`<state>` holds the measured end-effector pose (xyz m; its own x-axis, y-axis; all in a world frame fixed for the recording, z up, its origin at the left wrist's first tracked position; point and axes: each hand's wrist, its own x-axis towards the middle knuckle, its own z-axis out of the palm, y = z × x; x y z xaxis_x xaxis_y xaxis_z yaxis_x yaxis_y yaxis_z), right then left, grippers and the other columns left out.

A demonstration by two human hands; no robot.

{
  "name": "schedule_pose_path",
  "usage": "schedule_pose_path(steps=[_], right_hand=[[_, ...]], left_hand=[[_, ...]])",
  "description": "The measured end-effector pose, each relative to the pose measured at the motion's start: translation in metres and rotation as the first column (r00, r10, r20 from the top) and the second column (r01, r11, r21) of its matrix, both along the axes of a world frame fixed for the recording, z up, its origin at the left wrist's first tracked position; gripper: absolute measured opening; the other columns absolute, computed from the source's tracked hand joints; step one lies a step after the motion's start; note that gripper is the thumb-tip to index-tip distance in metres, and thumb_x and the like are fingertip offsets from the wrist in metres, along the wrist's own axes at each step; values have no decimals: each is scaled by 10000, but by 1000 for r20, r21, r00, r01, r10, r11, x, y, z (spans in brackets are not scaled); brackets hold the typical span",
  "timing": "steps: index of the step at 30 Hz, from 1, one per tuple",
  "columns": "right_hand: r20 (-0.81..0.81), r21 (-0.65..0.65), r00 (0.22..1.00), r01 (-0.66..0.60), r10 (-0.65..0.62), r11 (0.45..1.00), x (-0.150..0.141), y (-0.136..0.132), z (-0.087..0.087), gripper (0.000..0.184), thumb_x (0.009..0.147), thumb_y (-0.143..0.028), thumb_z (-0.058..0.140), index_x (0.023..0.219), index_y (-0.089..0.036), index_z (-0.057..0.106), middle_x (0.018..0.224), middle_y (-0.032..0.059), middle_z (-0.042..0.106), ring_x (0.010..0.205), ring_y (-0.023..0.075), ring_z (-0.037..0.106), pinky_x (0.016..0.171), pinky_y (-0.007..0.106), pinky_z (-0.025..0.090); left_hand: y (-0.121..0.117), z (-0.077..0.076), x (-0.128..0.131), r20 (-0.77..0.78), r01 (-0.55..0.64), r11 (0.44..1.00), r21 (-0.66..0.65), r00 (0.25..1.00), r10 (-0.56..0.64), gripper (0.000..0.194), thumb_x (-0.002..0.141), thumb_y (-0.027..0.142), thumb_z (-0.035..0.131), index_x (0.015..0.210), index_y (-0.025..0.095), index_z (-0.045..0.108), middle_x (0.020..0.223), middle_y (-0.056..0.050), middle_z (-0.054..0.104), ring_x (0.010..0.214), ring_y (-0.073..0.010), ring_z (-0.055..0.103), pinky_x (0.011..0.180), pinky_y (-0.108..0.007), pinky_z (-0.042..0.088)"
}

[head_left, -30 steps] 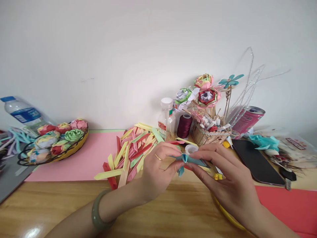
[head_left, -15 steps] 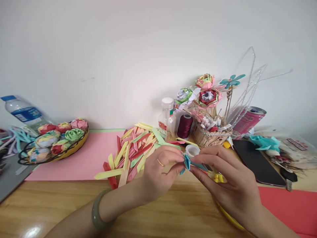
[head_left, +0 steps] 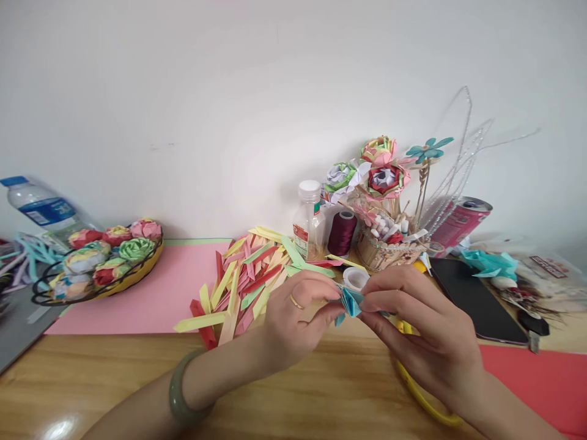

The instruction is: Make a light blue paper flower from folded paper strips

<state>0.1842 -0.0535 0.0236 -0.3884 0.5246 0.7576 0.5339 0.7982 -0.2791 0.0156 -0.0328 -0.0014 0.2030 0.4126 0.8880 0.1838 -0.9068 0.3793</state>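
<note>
Between my two hands is a small folded blue paper piece, its layers fanned toward me. My left hand pinches its left side with thumb and fingertips. From the other side, my right hand grips it between thumb and fingers, which partly cover it. Just behind the paper stands a white roll of tape. Under my right hand lies a yellow-handled tool, mostly hidden. A heap of folded paper strips in red, yellow, green and pink spreads beyond my left hand.
At the back are a clear bottle, a purple thread spool and a wooden basket with paper flowers. A black phone and red paper lie right. A basket of paper flowers sits left on pink paper.
The blue paper has turned and spread slightly, showing more of its folded face. My right fingers have shifted a little to the right; my left hand is almost still.
</note>
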Motion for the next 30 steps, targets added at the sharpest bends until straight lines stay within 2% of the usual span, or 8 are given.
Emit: schedule_pose_path(steps=[8,11,13,16,19,23,25,30], right_hand=[[-24,-64,986,-169,167,984,5,8,-4,189,799,-39,496,822,-227,491,747,16,590,723,163,543,656,336,456],[-36,-155,981,-195,192,968,7,11,-5,146,816,-82,511,835,-226,498,748,17,579,723,160,543,643,316,454],[-33,-256,978,-207,205,944,9,13,-5,103,828,-120,523,824,-222,506,753,17,567,722,152,537,630,293,450],[-41,-432,978,-202,204,879,11,15,-8,72,850,-168,503,799,-218,501,766,12,553,719,141,526,621,271,444],[-99,-573,982,-190,163,797,11,15,-12,53,865,-231,487,814,-222,495,809,11,554,754,145,530,652,272,444],[-211,-692,972,-226,107,686,8,14,-16,63,872,-273,486,824,-233,497,830,-12,553,778,130,529,683,248,435],[-252,-726,965,-242,78,644,6,14,-16,71,868,-285,495,822,-233,508,808,-20,550,759,122,528,656,229,428],[-299,-772,953,-264,36,578,3,16,-9,134,811,-347,560,804,-215,538,766,-14,561,711,124,528,582,221,415]], left_hand=[[1,1,-1,-36,-12,1000,7,999,12,152,735,64,616,830,156,542,753,-25,577,701,-108,582,619,-217,502],[4,2,-1,-35,74,991,-111,996,-79,136,718,96,647,787,153,544,732,-23,575,692,-111,568,619,-223,487],[5,4,-2,-18,151,955,-255,987,-161,145,696,132,675,742,153,540,704,-14,578,667,-109,552,620,-231,475],[6,8,-4,31,246,815,-525,962,-270,156,675,172,689,682,150,535,680,-3,574,649,-104,538,627,-234,462],[8,11,-6,104,285,597,-750,942,-320,173,665,217,692,668,142,536,684,3,561,650,-101,540,624,-229,456],[12,10,-7,183,314,362,-878,917,-354,206,643,256,707,710,131,557,700,-1,569,640,-104,549,610,-239,460],[14,7,-7,215,333,309,-891,908,-359,214,632,253,717,722,125,571,704,-4,579,641,-106,559,621,-248,467],[17,2,-8,244,334,296,-895,921,-303,198,624,243,730,696,116,596,682,0,596,623,-95,563,623,-242,466]])
